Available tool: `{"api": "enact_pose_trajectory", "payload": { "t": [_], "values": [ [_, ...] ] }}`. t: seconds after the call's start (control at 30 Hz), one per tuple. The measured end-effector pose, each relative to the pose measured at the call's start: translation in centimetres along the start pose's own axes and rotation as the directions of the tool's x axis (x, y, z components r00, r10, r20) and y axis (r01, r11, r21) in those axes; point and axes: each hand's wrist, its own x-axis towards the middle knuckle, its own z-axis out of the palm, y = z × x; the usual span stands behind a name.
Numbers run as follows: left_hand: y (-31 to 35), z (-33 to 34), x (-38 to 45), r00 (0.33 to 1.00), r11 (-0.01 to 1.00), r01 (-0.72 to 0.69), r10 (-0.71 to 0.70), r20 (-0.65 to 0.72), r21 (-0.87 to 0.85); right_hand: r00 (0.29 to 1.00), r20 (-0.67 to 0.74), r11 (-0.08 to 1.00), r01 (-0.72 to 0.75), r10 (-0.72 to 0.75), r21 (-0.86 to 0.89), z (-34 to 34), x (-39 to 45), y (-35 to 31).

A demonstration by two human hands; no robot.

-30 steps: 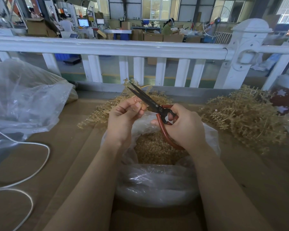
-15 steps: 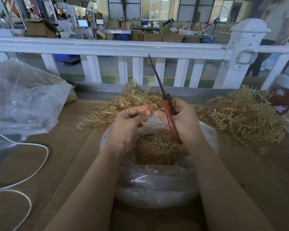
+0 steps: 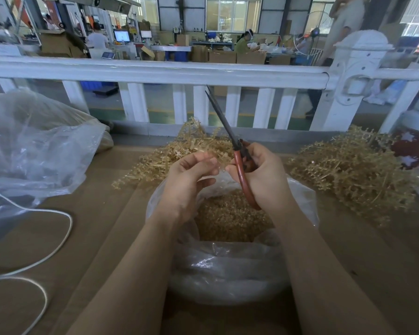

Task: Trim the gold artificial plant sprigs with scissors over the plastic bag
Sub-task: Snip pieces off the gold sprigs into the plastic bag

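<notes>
Wide factory hall at the back, blurred: cartons, monitors, people at benches, too soft to read in detail. In front of it runs a white railing (image 3: 155,71) with square balusters and a chunky moulded post at the right. Below that, the brown cardboard-covered table (image 3: 94,238), flat and matte, seams running toward the viewer.

Far left, a big crumpled clear bag (image 3: 34,151), cloudy and cut off by the frame edge. A white cord (image 3: 58,240) loops across the table beneath it, also running out of view.

Centre, the plastic bag (image 3: 228,269), glossy and wrinkled, mouth rolled open, a bed of small gold trimmings (image 3: 228,218) inside. Two heaps of gold sprigs, bristly and twiggy: one pile (image 3: 348,175) at right, another (image 3: 179,151) behind the hands, partly hidden by them.

Both hands hang over the bag's mouth. The right hand (image 3: 264,175) is wrapped round the rust-red handles of the scissors (image 3: 240,160); dark narrow blades lie together, pointing up and away across the railing. The left hand (image 3: 189,175) has fingers curled, thumb and forefinger tips drawn together; whether a tiny piece sits between them is too blurred to tell.

At the right edge, a red object with white stars (image 3: 409,148), cut off.
</notes>
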Motion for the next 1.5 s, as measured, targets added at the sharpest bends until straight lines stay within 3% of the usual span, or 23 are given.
{"api": "enact_pose_trajectory", "payload": {
  "t": [0.33, 0.5, 0.67, 0.9, 1.5],
  "values": [
    [-0.4, 0.2, 0.0, 0.992, 0.997, -0.066, 0.071, -0.108, 0.044, 1.0, 0.005, 0.999, 0.012, -0.012, -0.047, -0.3, 0.3, 0.8],
    [-0.3, -0.1, 0.2, 0.983, 0.993, -0.114, 0.115, -0.146, 0.017, 1.0, 0.013, 0.97, -0.023, 0.027, -0.244, -1.0, 0.3, 1.3],
    [-0.2, -0.2, 0.1, 0.982, 0.991, -0.121, 0.127, -0.143, 0.051, 0.994, 0.082, 0.873, 0.101, -0.07, -0.478, -1.2, -0.3, 1.6],
    [-0.2, -0.2, 0.2, 0.99, 0.997, -0.066, 0.07, -0.126, 0.04, 0.978, 0.103, 0.75, 0.205, -0.181, -0.628, -1.3, -0.6, 2.2],
    [0.1, -0.3, 0.0, 0.992, 0.999, -0.03, 0.026, -0.126, -0.025, 0.959, 0.055, 0.687, 0.239, -0.279, -0.687, -1.1, -0.7, 2.3]
  ]
}}
